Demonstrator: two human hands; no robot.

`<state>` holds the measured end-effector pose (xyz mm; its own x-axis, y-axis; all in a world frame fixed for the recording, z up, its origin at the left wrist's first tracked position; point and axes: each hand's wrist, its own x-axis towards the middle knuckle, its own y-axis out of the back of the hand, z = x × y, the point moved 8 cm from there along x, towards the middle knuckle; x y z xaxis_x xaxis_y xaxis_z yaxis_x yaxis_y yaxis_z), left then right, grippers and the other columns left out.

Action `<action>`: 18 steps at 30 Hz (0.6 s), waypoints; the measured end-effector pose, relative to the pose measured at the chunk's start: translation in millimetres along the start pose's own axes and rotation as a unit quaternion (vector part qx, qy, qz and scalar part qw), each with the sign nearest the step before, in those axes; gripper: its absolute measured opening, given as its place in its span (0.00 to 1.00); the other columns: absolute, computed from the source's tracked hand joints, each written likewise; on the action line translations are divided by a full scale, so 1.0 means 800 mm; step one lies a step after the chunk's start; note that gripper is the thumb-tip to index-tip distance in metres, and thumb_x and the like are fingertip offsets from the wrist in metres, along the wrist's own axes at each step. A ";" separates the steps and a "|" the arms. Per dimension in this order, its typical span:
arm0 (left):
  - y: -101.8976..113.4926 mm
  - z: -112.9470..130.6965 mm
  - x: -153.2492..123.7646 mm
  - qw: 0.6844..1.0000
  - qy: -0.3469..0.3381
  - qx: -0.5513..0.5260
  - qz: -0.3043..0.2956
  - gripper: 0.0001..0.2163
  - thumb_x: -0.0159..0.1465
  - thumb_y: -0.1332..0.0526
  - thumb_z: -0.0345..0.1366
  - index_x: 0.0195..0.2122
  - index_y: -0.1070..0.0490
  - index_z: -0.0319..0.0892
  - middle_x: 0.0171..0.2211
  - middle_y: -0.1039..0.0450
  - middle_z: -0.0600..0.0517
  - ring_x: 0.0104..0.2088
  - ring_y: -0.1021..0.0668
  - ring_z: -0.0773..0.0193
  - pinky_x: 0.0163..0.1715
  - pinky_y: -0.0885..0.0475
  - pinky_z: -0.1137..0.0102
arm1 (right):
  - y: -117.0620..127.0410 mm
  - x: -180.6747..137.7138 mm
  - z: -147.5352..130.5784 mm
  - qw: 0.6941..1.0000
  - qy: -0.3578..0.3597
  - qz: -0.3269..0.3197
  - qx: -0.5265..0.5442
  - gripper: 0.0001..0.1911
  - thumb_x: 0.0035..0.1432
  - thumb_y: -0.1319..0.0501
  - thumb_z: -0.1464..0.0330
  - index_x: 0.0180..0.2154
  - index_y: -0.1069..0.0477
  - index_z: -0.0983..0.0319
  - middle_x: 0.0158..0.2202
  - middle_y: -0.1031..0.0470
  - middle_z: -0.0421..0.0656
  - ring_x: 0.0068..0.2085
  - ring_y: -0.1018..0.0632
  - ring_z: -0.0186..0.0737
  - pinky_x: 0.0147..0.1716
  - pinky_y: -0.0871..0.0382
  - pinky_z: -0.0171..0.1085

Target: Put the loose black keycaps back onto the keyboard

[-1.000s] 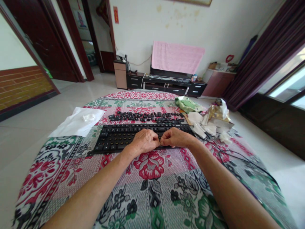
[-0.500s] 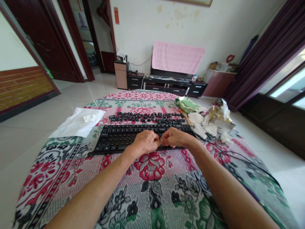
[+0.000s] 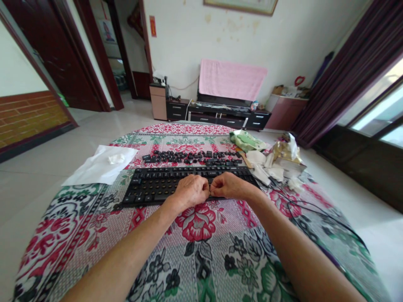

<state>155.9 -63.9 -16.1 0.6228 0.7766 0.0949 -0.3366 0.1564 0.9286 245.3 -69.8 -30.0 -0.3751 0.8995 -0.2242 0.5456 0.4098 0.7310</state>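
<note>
A black computer keyboard (image 3: 138, 193) lies across the table, with many of its keycaps off and the bare key seats showing. Both hands rest over its right half, fingertips close together. My left hand (image 3: 192, 189) is closed, its fingers curled down at the keys. Beside it my right hand (image 3: 225, 185) is pinched, thumb and fingers pressed together. Whatever lies between the fingers is hidden. Just behind the keyboard a row of loose black keycaps (image 3: 170, 157) is spread on the flowered tablecloth (image 3: 195, 224).
A white paper sheet (image 3: 97, 170) with a crumpled tissue (image 3: 116, 158) lies at the left. On the right are a green packet (image 3: 247, 140), used tissues (image 3: 261, 173), a gold tissue pack (image 3: 288, 153) and a black cable (image 3: 321, 212).
Both hands stay at nearly the same place on the keyboard, still close together. The whole view has shifted slightly, with the camera tilting up a little.
</note>
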 end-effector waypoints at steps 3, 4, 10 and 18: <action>0.008 -0.003 0.001 1.000 -0.022 -0.011 0.017 0.09 0.54 0.46 0.37 0.28 0.28 0.44 0.26 0.27 0.53 0.28 0.27 0.66 0.28 0.35 0.72 | 0.010 -0.005 -0.005 1.000 0.017 0.005 -0.013 0.11 0.47 0.47 0.66 0.25 0.30 0.65 0.18 0.38 0.37 0.20 0.40 0.27 0.19 0.47 0.28; 0.013 -0.007 0.002 0.999 -0.024 -0.010 0.032 0.09 0.55 0.47 0.37 0.29 0.28 0.43 0.27 0.27 0.52 0.28 0.27 0.66 0.30 0.35 0.72 | 0.021 -0.007 -0.005 0.999 0.018 0.032 -0.026 0.12 0.48 0.47 0.65 0.26 0.29 0.64 0.19 0.36 0.38 0.21 0.38 0.28 0.20 0.46 0.29; 0.057 -0.055 0.007 0.979 0.062 0.117 0.157 0.11 0.58 0.49 0.36 0.37 0.29 0.43 0.37 0.30 0.47 0.41 0.30 0.60 0.41 0.36 0.69 | 0.109 -0.031 0.023 0.920 -0.062 0.323 -0.212 0.14 0.51 0.50 0.66 0.33 0.28 0.62 0.31 0.28 0.45 0.32 0.30 0.37 0.31 0.42 0.33; 0.045 -0.079 0.023 0.979 0.106 0.157 0.072 0.13 0.57 0.51 0.34 0.37 0.28 0.45 0.35 0.27 0.48 0.38 0.27 0.58 0.38 0.34 0.66 | 0.117 -0.037 0.098 0.879 -0.223 0.305 -0.289 0.17 0.52 0.51 0.64 0.34 0.27 0.65 0.31 0.29 0.50 0.34 0.28 0.42 0.33 0.40 0.36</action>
<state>110.8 -5.4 -3.6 0.4124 0.8917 0.1864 -0.1554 -0.1328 0.9789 366.2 -46.2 -5.4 0.2574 0.9478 0.1881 0.0218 -0.2003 0.9795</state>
